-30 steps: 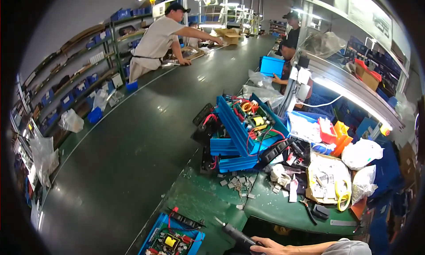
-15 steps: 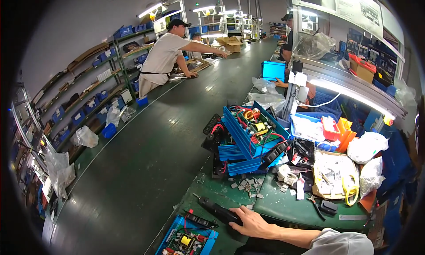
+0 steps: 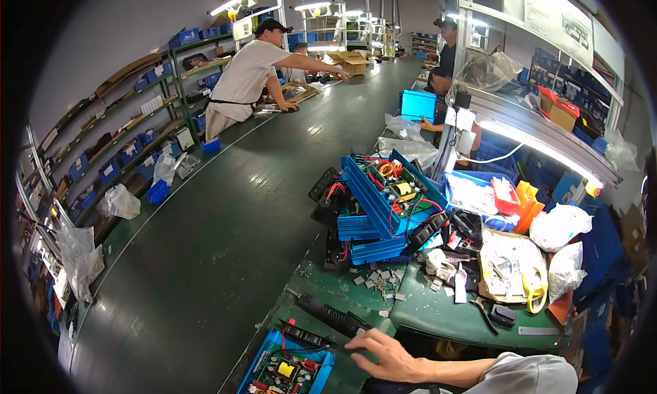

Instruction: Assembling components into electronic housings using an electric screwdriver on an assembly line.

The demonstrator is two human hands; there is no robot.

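Observation:
My right hand (image 3: 391, 358) is just behind a black electric screwdriver (image 3: 332, 316), its thumb and fingers spread and nothing gripped. The fingertips lie close to the tool's rear end; whether they touch it I cannot tell. The screwdriver rests on the green bench with its tip pointing to the far left. In front of it, at the lower edge, is an open blue metal case (image 3: 318, 379) holding a circuit board (image 3: 284, 370) with a yellow transformer. A black end panel (image 3: 304, 336) with a red part lies across that case's far end. My left hand is out of view.
Blue cases with boards and wires (image 3: 383, 209) are stacked beyond, beside scattered small metal pieces (image 3: 380, 281). Right of them are a cardboard tray (image 3: 510, 247) with yellow tape (image 3: 536, 288), pliers (image 3: 487, 317) and bins (image 3: 527, 206). Co-workers stand along the long green belt (image 3: 226, 216).
My right hand has slid back off the screwdriver's body and its fingers have opened. The screwdriver stays lying on the bench. The view has shifted slightly.

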